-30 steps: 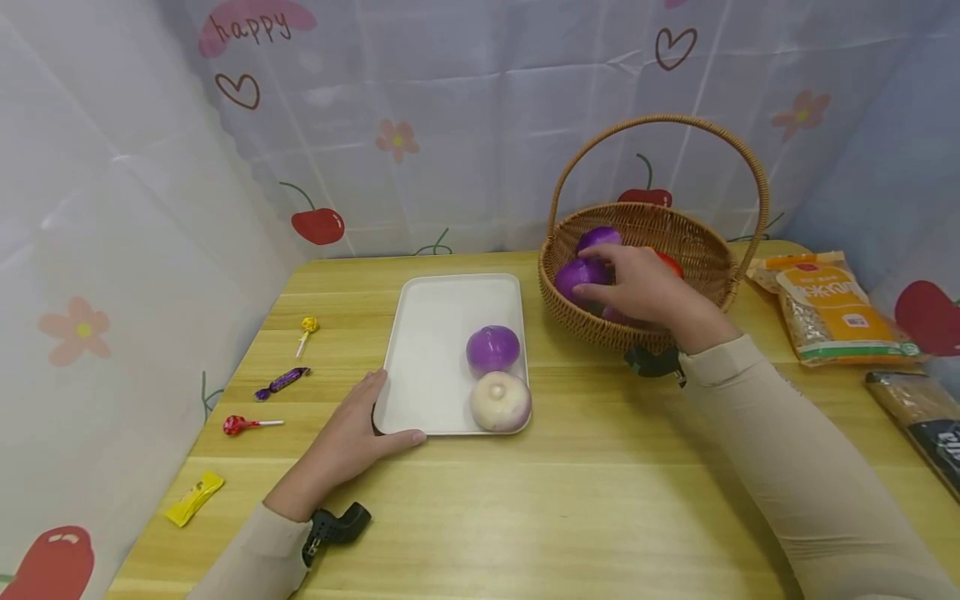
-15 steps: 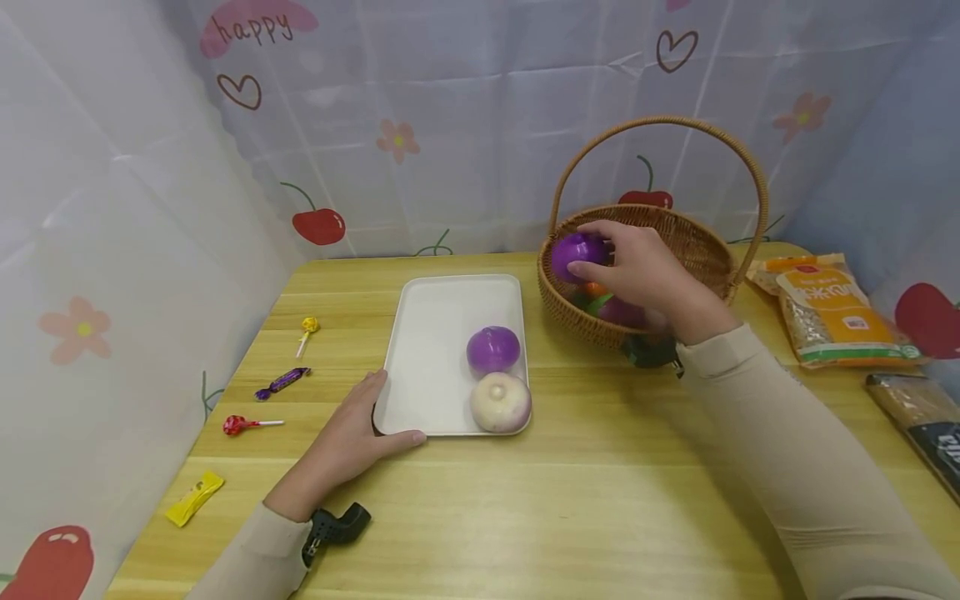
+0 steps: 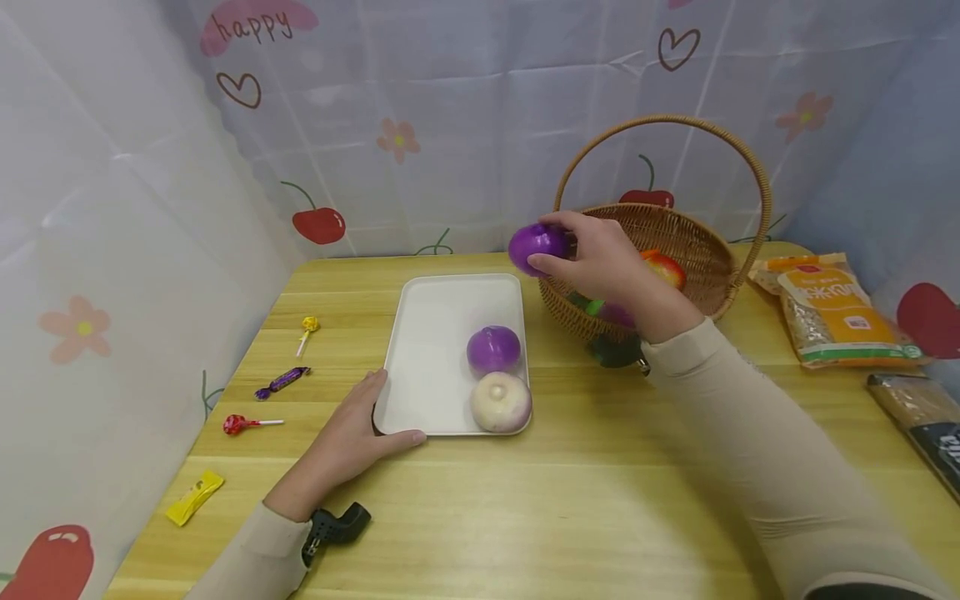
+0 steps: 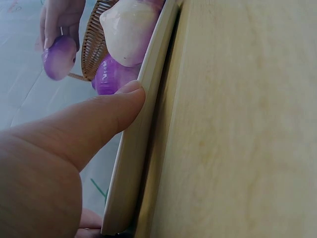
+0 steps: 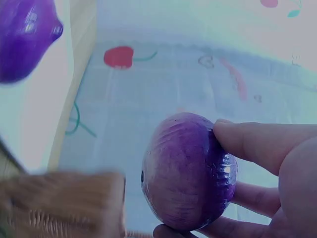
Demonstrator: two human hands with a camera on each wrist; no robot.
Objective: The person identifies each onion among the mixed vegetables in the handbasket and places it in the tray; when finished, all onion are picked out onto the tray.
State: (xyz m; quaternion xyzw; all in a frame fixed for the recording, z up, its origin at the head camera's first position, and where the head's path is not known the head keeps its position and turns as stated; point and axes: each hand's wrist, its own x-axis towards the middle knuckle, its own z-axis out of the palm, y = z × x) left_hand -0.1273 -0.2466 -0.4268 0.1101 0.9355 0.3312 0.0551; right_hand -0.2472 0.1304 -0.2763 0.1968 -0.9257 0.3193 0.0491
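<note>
My right hand (image 3: 600, 258) holds a shiny purple onion (image 3: 536, 248) by its sides, just above and left of the wicker basket's (image 3: 720, 275) rim. In the right wrist view the thumb and fingers grip this onion (image 5: 185, 173). On the white tray (image 3: 427, 350) sit two more onions along its right side: a purple one (image 3: 492, 348) and, nearer me, one with its pale end up (image 3: 500, 402). My left hand (image 3: 348, 433) rests at the tray's near left corner, thumb spread along the front edge (image 4: 131, 89), fingers at the left side.
Inside the basket lie a red-orange item (image 3: 666, 269) and green and purple ones, partly hidden. Left of the tray are a yellow lollipop (image 3: 308, 327), purple candy (image 3: 282, 382), red lollipop (image 3: 236, 425) and yellow candy (image 3: 195, 498). Bagged grains (image 3: 840, 308) lie at the right.
My right hand has lifted the purple onion out of the basket and moved it left past the rim. The left hand and the tray have stayed in place.
</note>
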